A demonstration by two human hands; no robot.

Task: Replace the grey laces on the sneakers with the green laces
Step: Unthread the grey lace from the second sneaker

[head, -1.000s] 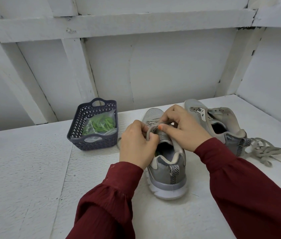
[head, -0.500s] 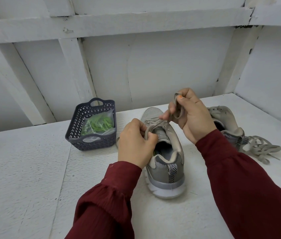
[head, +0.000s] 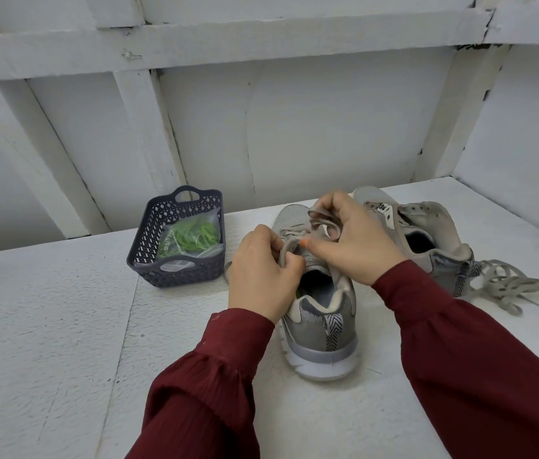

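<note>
A grey sneaker [head: 321, 329] stands heel toward me in the middle of the white table. My left hand [head: 261, 276] pinches a loop of its grey lace [head: 286, 250] at the left eyelets. My right hand [head: 354, 240] grips a bunched length of the same grey lace [head: 322, 221] just above the tongue. The second grey sneaker [head: 427, 240] lies behind my right hand with no lace in it. Its pulled-out grey lace [head: 506, 286] lies in a loose heap to the right. The green laces [head: 192, 238] sit in a clear bag inside the basket.
A dark slotted plastic basket [head: 148, 256] stands at the left of the sneakers. White walls and beams close the back and right side of the table [head: 46, 326].
My right hand rose with the grey lace, pulling it out of the sneaker, then came back down to the eyelets. My left hand kept its hold at the shoe.
</note>
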